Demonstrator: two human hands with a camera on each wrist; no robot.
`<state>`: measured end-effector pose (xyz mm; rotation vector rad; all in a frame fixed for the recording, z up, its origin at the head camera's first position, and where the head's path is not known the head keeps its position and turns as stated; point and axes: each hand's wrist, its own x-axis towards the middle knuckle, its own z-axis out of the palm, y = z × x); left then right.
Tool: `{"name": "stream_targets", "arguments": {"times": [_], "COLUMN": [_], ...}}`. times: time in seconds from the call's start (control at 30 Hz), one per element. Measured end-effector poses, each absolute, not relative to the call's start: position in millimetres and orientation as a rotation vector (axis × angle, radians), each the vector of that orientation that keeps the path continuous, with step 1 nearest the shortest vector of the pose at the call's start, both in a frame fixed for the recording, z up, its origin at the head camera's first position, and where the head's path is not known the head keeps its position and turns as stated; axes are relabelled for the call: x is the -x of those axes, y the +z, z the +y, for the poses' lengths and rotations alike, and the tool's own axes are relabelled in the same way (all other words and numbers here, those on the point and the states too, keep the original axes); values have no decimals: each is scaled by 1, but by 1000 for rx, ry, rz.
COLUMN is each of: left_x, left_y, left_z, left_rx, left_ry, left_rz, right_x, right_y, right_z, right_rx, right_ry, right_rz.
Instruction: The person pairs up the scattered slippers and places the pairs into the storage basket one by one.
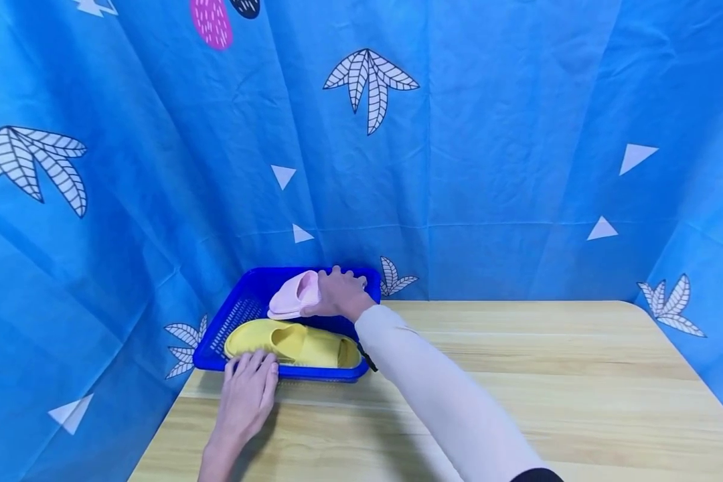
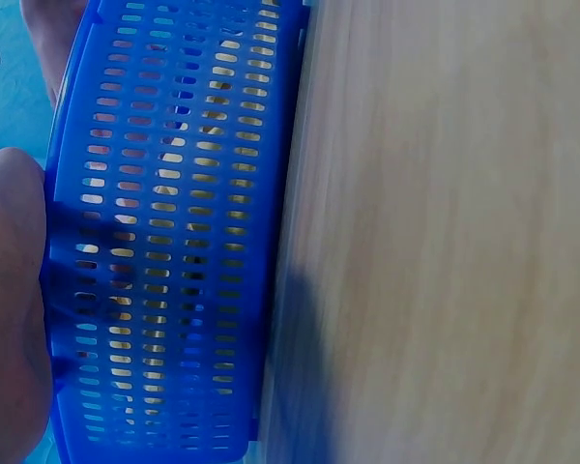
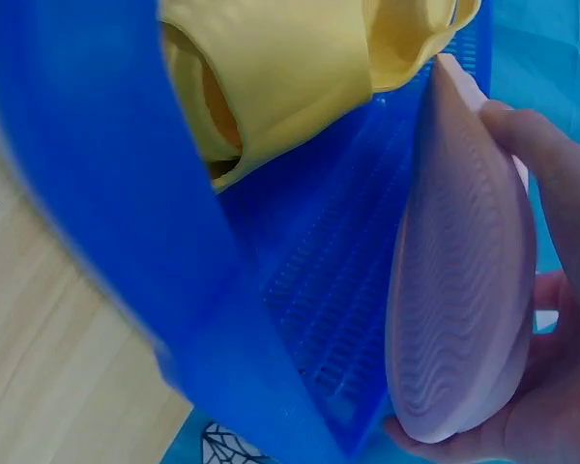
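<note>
A blue plastic basket (image 1: pixel 217 335) with slotted walls stands at the back left of the table. My left hand (image 1: pixel 250 391) rests on its front rim, fingers laid over the edge beside a yellow slipper (image 1: pixel 253 337). The yellow slipper lies lengthwise along the basket's front side. Behind it, a pink slipper (image 1: pixel 286 296) is in my right hand (image 1: pixel 340 293), which grips it at its right end. In the right wrist view the pink slipper's ridged sole (image 3: pixel 454 280) faces the camera, tilted on edge, with fingers and thumb around its far side.
The wooden table (image 1: pixel 548 388) extends to the right and front of the basket. A blue patterned curtain (image 1: pixel 488 167) hangs close behind the basket and along both sides. My right forearm in a light sleeve (image 1: pixel 446 395) crosses over the table to the basket's right end.
</note>
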<state>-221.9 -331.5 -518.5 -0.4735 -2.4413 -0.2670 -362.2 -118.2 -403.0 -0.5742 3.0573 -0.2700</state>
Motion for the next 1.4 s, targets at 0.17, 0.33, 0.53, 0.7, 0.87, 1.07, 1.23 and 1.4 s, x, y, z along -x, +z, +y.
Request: {"name": "stream_targets", "arguments": {"times": [0.17, 0.33, 0.53, 0.7, 0.87, 1.07, 1.23, 1.4], "left_x": [223, 223, 222, 222, 222, 223, 224, 223], "left_y": [-519, -521, -522, -520, -521, -523, -522, -521], "left_z": [-327, -325, -325, -325, -323, -321, -323, -326], "left_rx": [496, 497, 494, 487, 492, 506, 501, 489], "left_ry": [-271, -271, -268, -266, -262, -268, -270, -274], "left_rz": [-2436, -2431, -2433, -2432, -2436, -2424, -2418, -2436], "right_x": [362, 361, 360, 361, 361, 362, 361, 359], "right_y": [-405, -408, -406, -403, -406, -408, -407, -407], "right_z": [-114, -111, -108, -101, -94, -88, -85, -80], "right_rx": [532, 556, 610, 683, 743, 792, 818, 855], "right_ry": [-231, -266, -325, -327, -402, -508, -516, -475], "right_rz": [3025, 2998, 2923, 2842, 2745, 2682, 2676, 2738]}}
